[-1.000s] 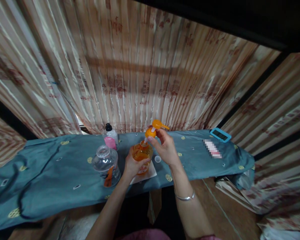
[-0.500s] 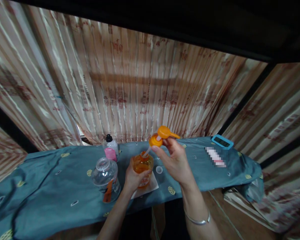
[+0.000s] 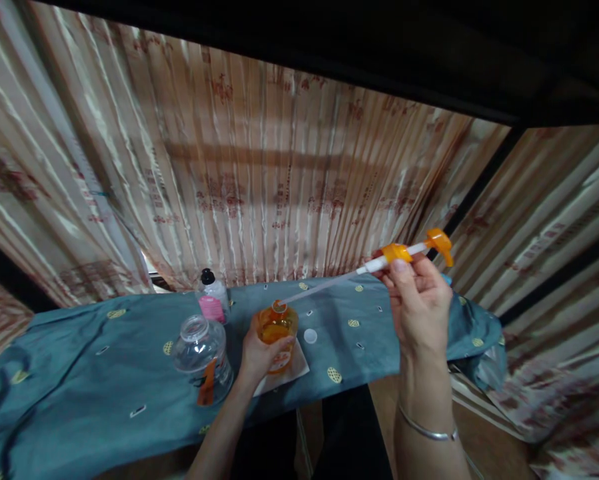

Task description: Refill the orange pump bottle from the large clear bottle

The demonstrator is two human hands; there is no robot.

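My left hand (image 3: 260, 352) is wrapped round an orange see-through bottle (image 3: 279, 330), which stands upright on a white sheet (image 3: 299, 369). In my right hand (image 3: 419, 303) is an orange and white pump dispenser (image 3: 395, 253), gripped by its collar and tilted. Its long thin tube slants down to the left, and the tip is at the bottle's open mouth; whether it is still inside I cannot tell. A small round whitish cap (image 3: 310, 336) lies just right of the bottle. Left of my left hand stands a clear plastic jar (image 3: 195, 353) without a lid.
Behind the jar stands a bottle with a black cap and pink label (image 3: 212, 300). A teal patterned cloth (image 3: 129, 360) covers the table. Pleated curtains (image 3: 259, 173) hang behind it. A blue-edged object is mostly hidden behind my right hand.
My right hand has moved right and drawn the pump up and away from the bottle, so much more of its tube shows. My left hand still holds the bottle. The view has shifted slightly.
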